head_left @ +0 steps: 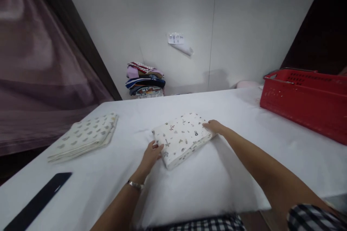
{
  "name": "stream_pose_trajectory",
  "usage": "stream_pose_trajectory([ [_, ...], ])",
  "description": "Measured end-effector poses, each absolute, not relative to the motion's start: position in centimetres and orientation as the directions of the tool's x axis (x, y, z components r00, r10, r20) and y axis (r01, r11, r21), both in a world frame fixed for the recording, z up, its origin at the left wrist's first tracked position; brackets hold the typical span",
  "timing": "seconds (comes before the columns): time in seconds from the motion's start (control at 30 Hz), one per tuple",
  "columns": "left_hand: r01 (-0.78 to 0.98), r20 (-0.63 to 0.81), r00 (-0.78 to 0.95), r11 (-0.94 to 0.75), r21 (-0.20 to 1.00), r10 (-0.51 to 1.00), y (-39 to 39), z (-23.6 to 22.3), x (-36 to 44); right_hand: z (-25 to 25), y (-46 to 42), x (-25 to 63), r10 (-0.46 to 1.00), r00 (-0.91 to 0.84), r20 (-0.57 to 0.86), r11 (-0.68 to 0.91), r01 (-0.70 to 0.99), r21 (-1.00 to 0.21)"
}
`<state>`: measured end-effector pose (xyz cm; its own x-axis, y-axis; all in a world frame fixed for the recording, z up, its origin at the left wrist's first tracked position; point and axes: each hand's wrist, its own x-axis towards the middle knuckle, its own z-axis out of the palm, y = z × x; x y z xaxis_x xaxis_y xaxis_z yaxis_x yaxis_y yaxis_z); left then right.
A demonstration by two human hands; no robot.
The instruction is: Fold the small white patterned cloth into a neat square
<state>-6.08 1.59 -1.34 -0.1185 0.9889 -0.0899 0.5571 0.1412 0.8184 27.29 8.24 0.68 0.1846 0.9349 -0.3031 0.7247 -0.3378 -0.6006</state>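
Pale wall (244, 25) behind white-covered table (238, 115)

The cloth (184, 135), white with small dark prints, was folded into a layered rectangle, slanted, left of the basket (306, 97).

White table (287, 166) bears folded cloths (184, 135), dark strip (38, 202), red basket (303, 104).

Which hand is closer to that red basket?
Right. The right hand, at the held cloth's right edge, is left of the basket; the left hand, at the cloth's left edge, is farther left.
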Motion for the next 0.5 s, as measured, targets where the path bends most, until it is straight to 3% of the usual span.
stream_pose_trajectory([
  [0.1, 0.361, -0.282, -0.212, 0.343, 0.867, 0.936, 1.7, -0.9, -5.4, 1.2, 8.3, 27.7, 0.926, 0.176, -0.335, -0.358, 0.697, -0.622],
  [0.23, 0.332, -0.379, -0.088, 0.386, 0.861, 0.921, 2.0, 0.0, -4.2, 1.7, 8.2, 28.5, 0.9, 0.1, -0.425, -0.395, 0.602, -0.694],
  [0.37, 0.398, -0.25, -0.225, 0.324, 0.858, 0.942, 2.6, 1.5, -4.2, 1.8, 6.9, 28.9, 0.884, 0.021, -0.467, -0.417, 0.485, -0.768],
  [0.5, 0.526, -0.07, -0.347, 0.256, 0.811, 0.935, 4.3, 2.7, -6.7, 0.4, 4.0, 27.3, 0.879, -0.182, -0.442, -0.404, 0.212, -0.89],
])
